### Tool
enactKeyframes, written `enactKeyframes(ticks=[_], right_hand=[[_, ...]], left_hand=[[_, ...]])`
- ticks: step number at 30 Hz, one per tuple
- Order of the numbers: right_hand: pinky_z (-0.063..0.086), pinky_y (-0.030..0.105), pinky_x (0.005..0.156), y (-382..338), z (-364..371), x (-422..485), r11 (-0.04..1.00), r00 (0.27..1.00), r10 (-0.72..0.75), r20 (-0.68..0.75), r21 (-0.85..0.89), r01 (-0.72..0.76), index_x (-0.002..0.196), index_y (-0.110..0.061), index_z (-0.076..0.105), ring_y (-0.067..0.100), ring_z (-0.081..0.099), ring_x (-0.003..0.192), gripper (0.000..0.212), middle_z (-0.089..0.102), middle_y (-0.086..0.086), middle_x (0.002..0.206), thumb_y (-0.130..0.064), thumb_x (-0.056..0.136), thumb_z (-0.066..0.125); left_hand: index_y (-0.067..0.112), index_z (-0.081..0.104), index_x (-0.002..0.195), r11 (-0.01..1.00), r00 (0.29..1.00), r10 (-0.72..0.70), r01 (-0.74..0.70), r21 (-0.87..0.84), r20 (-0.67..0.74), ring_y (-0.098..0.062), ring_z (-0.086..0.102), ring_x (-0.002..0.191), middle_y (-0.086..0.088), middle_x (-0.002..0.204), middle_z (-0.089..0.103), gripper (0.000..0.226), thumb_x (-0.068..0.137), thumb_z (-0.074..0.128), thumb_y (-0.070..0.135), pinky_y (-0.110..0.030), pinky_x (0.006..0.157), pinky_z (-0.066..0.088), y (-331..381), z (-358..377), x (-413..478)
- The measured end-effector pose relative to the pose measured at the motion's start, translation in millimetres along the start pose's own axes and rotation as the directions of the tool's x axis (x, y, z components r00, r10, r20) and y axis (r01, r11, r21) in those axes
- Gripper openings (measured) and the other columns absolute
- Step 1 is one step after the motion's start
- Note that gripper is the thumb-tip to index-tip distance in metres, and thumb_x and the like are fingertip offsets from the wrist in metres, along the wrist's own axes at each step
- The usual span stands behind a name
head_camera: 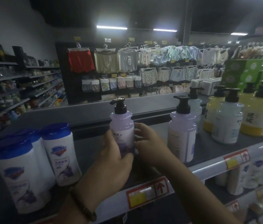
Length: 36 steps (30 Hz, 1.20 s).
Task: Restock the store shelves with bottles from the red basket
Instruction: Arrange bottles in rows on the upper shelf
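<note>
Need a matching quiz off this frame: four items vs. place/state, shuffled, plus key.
Items:
1. middle lavender bottle
2. blue-capped white bottles
3. yellow pump bottles
4. red shorts

Place/state:
A. hanging on the back wall
B. standing toward the right end of the shelf
C. gripped by the left hand and right hand
D. standing at the left end of the shelf

Pairs: 1-C, 2-D, 3-B, 4-A

lilac bottle [122,126], black pump [119,105]
</note>
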State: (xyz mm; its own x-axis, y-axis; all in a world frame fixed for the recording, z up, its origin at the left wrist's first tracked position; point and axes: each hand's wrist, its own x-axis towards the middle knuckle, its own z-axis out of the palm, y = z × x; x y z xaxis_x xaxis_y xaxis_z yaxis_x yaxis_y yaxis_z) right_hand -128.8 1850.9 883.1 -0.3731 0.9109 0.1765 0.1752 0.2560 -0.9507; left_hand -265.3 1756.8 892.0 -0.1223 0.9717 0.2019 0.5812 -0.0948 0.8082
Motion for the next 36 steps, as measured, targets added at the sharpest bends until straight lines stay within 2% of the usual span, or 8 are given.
enactKeyframes(ticks=[3,11,19,23,25,28,32,36], right_hand=[[0.063,0.032,0.088,0.8,2.8,1.5,1.0,1.0,-0.013,0.007,0.016,0.013,0.147,-0.021,0.055,0.017,0.066,0.121,0.067,0.065,0.001,0.135,0.014,0.089,0.061],[0.051,0.003,0.07,-0.8,-2.4,-19.6,0.998,1.0,-0.026,-0.012,-0.055,0.026,0.143,-0.027,0.055,-0.006,0.059,0.104,0.065,0.061,-0.021,0.118,0.015,0.093,0.056],[0.051,0.015,0.085,-0.6,0.3,-37.9,0.995,0.999,-0.042,-0.029,-0.09,0.039,0.146,-0.032,0.054,-0.004,0.059,0.116,0.064,0.06,-0.023,0.123,0.006,0.094,0.062],[0.053,0.007,0.072,-2.2,-1.1,-37.5,0.999,0.999,-0.023,-0.037,-0.049,0.021,0.148,-0.027,0.05,-0.004,0.063,0.107,0.06,0.06,-0.019,0.122,0.004,0.098,0.062],[0.055,0.011,0.073,-2.6,-0.8,-34.3,0.998,0.999,-0.008,-0.04,-0.061,0.006,0.158,-0.027,0.043,0.004,0.059,0.122,0.069,0.056,-0.012,0.139,0.005,0.099,0.06],[0.055,0.019,0.09,-1.0,3.4,-30.3,0.996,1.0,-0.011,-0.016,-0.086,0.01,0.162,-0.031,0.039,0.013,0.052,0.142,0.076,0.052,-0.004,0.156,0.007,0.099,0.057],[0.055,0.031,0.108,1.2,7.1,-29.9,0.994,0.999,-0.048,-0.014,-0.096,0.047,0.159,-0.034,0.044,0.01,0.056,0.138,0.076,0.06,-0.007,0.149,0.007,0.097,0.059],[0.055,0.021,0.1,-1.1,7.1,-29.1,0.992,0.998,-0.057,-0.01,-0.111,0.056,0.157,-0.035,0.045,0.005,0.057,0.134,0.075,0.061,-0.015,0.141,0.008,0.097,0.06]], left_hand=[[0.041,0.016,0.155,1.0,1.0,0.007,-0.007,0.006,-0.01,0.001,0.058,0.108,0.013,0.135,0.054,0.072,0.102,0.062,0.026,-0.011,0.075,0.039,-1.3,-0.2,0.8],[0.037,0.01,0.156,0.999,1.0,-0.008,0.008,0.037,0.021,0.001,0.06,0.092,0.016,0.115,0.053,0.073,0.104,0.06,0.028,-0.011,0.064,0.042,-2.7,-8.4,13.1],[0.039,0.008,0.156,0.999,0.996,-0.043,0.043,-0.003,0.077,-0.006,0.061,0.097,0.011,0.113,0.058,0.078,0.102,0.063,0.025,-0.019,0.071,0.043,-5.1,-15.3,26.5],[0.041,0.001,0.162,0.996,0.995,-0.076,0.078,-0.039,0.066,0.003,0.054,0.098,0.012,0.137,0.054,0.086,0.102,0.062,0.026,-0.019,0.075,0.04,-11.5,-17.5,25.1],[0.041,0.003,0.161,0.998,0.996,-0.06,0.062,-0.033,0.062,0.007,0.053,0.092,0.02,0.13,0.053,0.082,0.103,0.061,0.028,-0.015,0.07,0.038,-12.6,-15.9,16.8],[0.044,0.009,0.159,1.0,0.998,-0.02,0.022,-0.019,0.068,0.01,0.054,0.089,0.027,0.11,0.052,0.075,0.104,0.059,0.03,-0.011,0.068,0.037,-10.3,-12.2,3.5],[0.045,0.014,0.156,1.0,0.998,0.01,-0.01,-0.006,0.055,0.012,0.057,0.091,0.027,0.108,0.052,0.071,0.104,0.059,0.03,-0.009,0.066,0.042,-10.3,-10.4,4.2],[0.044,0.015,0.156,0.999,0.999,0.038,-0.038,0.0,0.037,0.01,0.061,0.094,0.02,0.116,0.058,0.072,0.103,0.061,0.027,-0.008,0.066,0.045,-14.5,-9.7,8.7]])
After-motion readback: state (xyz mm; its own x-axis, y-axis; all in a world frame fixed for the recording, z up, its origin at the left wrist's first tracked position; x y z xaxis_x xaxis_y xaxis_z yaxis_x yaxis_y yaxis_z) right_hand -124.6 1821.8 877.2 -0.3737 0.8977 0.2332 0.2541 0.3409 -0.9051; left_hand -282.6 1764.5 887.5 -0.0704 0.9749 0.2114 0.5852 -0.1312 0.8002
